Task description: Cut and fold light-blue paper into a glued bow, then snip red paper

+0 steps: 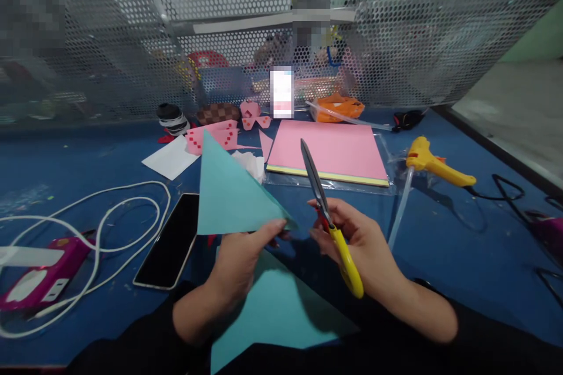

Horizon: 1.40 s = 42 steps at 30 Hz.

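Note:
My left hand pinches the lower edge of a teal paper triangle and holds it upright over the blue table. My right hand grips yellow-handled scissors, whose closed blades point up and away, just right of the triangle's corner. A second, larger teal sheet lies flat on the table beneath both hands.
A black phone and a white cable lie to the left, with a pink device. A stack of pink paper lies ahead. A yellow glue gun rests at right. Pink paper pieces sit near the perforated metal wall.

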Tool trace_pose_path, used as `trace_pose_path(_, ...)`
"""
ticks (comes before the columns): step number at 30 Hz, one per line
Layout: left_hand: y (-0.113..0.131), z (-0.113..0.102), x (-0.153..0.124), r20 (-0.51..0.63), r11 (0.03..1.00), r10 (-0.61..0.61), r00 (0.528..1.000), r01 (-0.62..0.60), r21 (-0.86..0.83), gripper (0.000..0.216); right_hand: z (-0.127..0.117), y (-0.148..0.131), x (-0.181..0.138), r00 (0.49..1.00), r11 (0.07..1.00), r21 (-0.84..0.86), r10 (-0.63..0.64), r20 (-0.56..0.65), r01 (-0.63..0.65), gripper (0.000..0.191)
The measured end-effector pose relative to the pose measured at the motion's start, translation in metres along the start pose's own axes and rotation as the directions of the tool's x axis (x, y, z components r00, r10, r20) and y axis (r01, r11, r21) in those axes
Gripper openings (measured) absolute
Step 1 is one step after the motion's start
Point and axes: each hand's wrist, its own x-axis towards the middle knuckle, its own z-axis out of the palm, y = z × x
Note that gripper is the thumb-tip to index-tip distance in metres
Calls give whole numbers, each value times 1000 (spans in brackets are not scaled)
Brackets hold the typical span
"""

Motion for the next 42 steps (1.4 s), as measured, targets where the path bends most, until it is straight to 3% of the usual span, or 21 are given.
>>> trace_pose_path(6, 18, -14, 11, -206, 973, 18, 978, -65, -220, 15, -19, -9, 0, 996, 894, -445, -18, 92, 58, 42)
trace_pose_path(11, 23, -17, 11, -240, 956, -3, 971, -67, -285, 19, -21, -10, -2, 975, 741, -639, -100, 199, 207, 51)
trace_pose_path(15, 22, -15, 10, -197, 951, -1, 980, -60, -304, 19, -18, -8, -2, 950, 668, -679, -167, 262, 305, 50)
trace_pose_path(24, 16, -15, 10, -159, 942, -52, 986, -5, -337, 24, -17, -5, -3, 924, 581, -718, -231, 306, 383, 55)
trace_pose_path(42, 16, -13, 8, -153, 962, -26, 988, -17, -272, 18, -17, -8, -4, 909, 574, -705, -272, 315, 416, 62)
